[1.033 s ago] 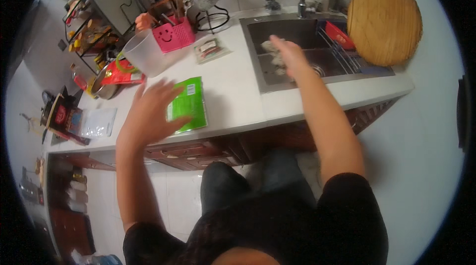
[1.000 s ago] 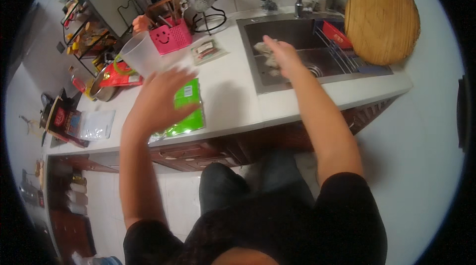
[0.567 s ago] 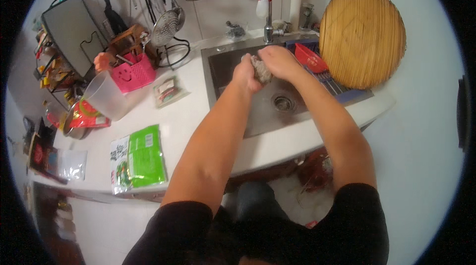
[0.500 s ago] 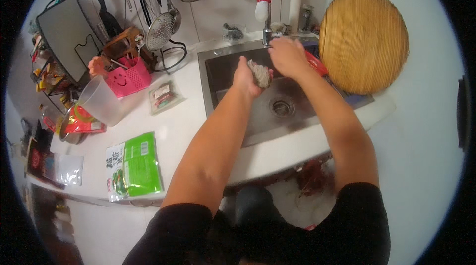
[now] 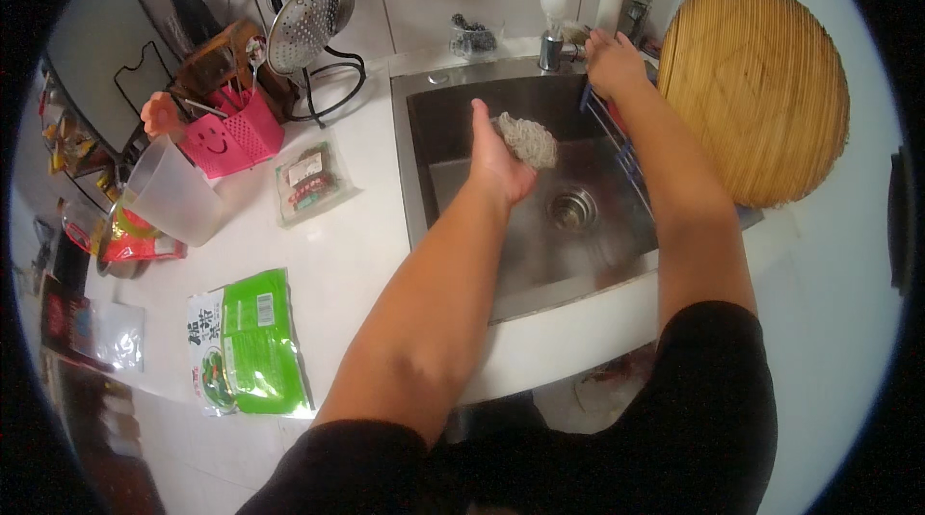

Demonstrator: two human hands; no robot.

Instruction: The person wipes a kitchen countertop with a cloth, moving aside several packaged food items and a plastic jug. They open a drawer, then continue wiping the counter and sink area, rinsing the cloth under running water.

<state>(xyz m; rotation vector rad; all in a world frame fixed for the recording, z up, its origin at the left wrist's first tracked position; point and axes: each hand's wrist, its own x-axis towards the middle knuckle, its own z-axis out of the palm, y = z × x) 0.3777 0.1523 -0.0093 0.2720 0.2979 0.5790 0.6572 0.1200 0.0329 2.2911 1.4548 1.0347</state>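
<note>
Right hand (image 5: 613, 62) has left the scrubber (image 5: 527, 139) and reached the tap (image 5: 557, 4).
Left hand (image 5: 497, 157) grips the scrubber over the sink (image 5: 462, 120); right fingers curl at the tap's base, grip unclear.

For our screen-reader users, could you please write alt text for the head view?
Seen from above, a person's left hand holds a grey scrubber over a steel sink, while the right hand reaches to the tap. On the white counter lie a green packet, a clear jug and a pink utensil holder; a round wooden board leans at right.
</note>
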